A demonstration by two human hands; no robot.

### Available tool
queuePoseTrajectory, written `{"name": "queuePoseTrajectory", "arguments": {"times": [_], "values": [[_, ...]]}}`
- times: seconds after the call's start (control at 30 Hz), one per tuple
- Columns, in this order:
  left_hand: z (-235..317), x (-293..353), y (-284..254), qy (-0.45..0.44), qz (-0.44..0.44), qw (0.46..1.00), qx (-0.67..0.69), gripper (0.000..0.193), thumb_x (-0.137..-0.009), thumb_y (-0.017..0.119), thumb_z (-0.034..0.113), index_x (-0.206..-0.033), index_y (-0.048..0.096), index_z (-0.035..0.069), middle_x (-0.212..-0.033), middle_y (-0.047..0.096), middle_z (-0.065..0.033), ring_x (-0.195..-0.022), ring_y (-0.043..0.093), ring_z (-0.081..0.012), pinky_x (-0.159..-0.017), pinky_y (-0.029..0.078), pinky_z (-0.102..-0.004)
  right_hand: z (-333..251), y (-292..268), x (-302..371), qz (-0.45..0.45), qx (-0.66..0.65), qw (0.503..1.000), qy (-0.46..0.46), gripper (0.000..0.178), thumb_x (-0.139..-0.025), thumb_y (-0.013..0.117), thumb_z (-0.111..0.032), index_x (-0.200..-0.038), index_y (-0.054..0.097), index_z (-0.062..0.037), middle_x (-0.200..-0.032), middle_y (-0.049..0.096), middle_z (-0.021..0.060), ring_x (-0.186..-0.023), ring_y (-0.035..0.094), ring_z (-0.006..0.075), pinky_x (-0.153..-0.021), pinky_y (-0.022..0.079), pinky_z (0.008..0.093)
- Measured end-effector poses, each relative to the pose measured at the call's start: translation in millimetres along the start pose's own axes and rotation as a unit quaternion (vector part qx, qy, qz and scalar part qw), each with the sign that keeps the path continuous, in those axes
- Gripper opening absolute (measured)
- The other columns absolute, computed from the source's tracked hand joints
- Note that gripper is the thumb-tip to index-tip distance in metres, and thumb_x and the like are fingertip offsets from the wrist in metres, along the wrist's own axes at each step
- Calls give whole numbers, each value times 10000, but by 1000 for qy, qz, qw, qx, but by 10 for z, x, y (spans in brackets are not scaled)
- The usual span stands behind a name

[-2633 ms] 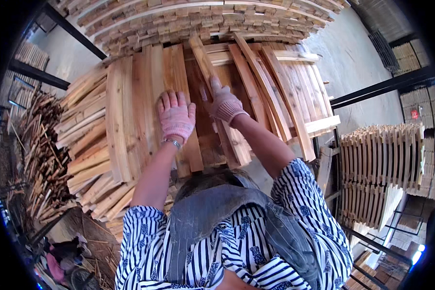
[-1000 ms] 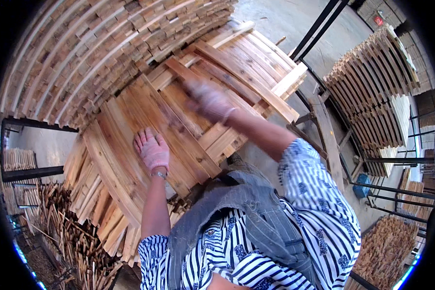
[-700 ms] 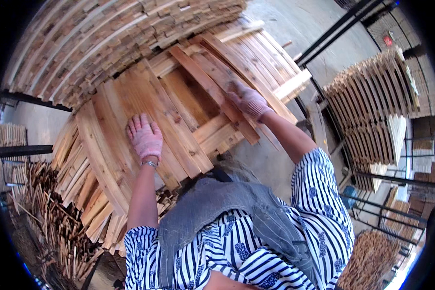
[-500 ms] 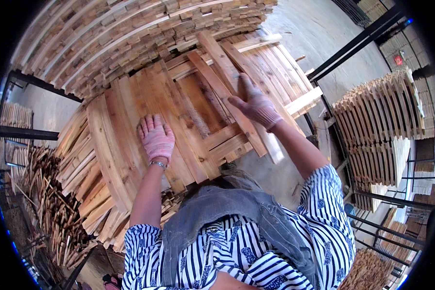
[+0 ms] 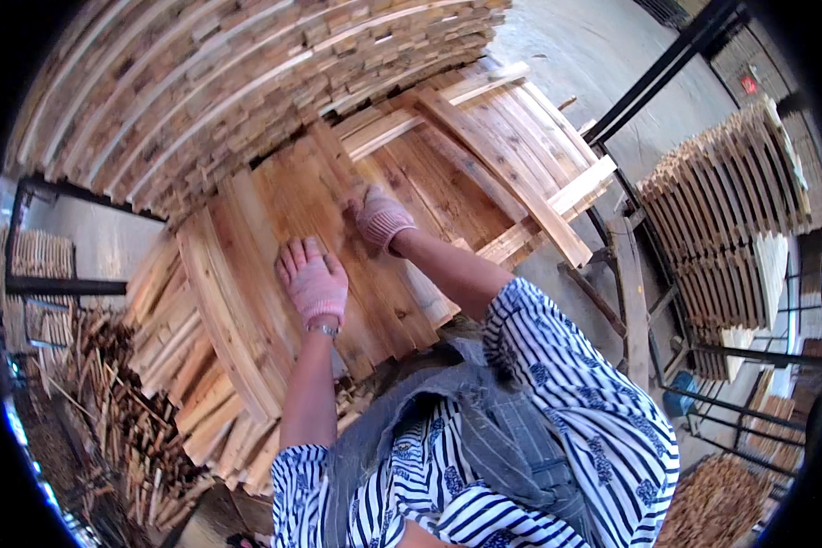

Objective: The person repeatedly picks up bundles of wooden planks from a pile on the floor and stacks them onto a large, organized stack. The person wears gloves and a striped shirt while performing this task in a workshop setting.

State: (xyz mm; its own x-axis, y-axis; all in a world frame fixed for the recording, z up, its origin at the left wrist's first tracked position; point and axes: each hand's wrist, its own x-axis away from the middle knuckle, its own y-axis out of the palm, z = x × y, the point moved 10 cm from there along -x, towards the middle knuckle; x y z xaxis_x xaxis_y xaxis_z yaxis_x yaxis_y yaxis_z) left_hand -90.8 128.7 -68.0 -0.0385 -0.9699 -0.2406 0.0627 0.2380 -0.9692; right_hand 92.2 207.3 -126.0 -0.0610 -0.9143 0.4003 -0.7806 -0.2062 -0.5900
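Note:
Both my hands, in pinkish work gloves, rest on a row of long, flat reddish-brown wooden boards (image 5: 269,201) laid side by side. My left hand (image 5: 312,281) lies flat and open on the boards near the row's left part. To its upper right, my right hand (image 5: 382,219) presses on the boards, thumb and fingers apart; its fingertips are dark and slightly blurred. Right of that hand, a loose board (image 5: 507,173) lies slantwise over the pale crosspieces (image 5: 498,247), its near end sticking out past the edge.
A tall stack of planks (image 5: 247,91) rises behind the boards. Scrap sticks (image 5: 128,411) are heaped at the left, beside splayed boards (image 5: 178,342). Stacked slats (image 5: 726,205) and black metal bars (image 5: 671,73) stand to the right. A narrow plank (image 5: 628,301) runs right of the work stand.
My right hand has moved left toward my left hand. Two loose boards that lay slanted under it have shifted left against the row. My left hand stays flat on the boards.

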Motion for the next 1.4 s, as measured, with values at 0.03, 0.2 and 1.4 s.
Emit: {"name": "queuePoseTrajectory", "arguments": {"times": [0.03, 0.2, 1.4], "values": [[31, 4, -82, 15, 42, 999, 0, 494, -936, 518, 313, -1362, 520, 62, -1461, 467, -164, -1405, 364, -345, -1203, 226, -488, -29, 21, -62, 3, 10, 1000, -21, 614, -944, 560, -467, -1291, 500, 36, -1217, 632, 315, -1174, 617, 423, -1015, 473, 458], [12, -25, 8, -2, -9, 1000, 10, 494, -953, 500, 318, -1373, 509, 59, -1482, 461, -158, -1413, 363, -375, -1206, 224, -498, -24, -594, 112, -17, 122, 973, -197, 762, -906, 608, -565, -1378, 487, 21, -1394, 540, 270, -1324, 505, 394, -1080, 419, 436], [139, 1000, -331, -92, 56, 951, 288, 420, -845, 624, 332, -1182, 613, 80, -1309, 585, -121, -1302, 482, -337, -1140, 342, -495, -273, -10, 210, 277, 481, 637, -534, 243, -1015, 515, -211, -1122, 569, 0, -996, 616, 198, -889, 616, 308, -781, 533, 431]]}}
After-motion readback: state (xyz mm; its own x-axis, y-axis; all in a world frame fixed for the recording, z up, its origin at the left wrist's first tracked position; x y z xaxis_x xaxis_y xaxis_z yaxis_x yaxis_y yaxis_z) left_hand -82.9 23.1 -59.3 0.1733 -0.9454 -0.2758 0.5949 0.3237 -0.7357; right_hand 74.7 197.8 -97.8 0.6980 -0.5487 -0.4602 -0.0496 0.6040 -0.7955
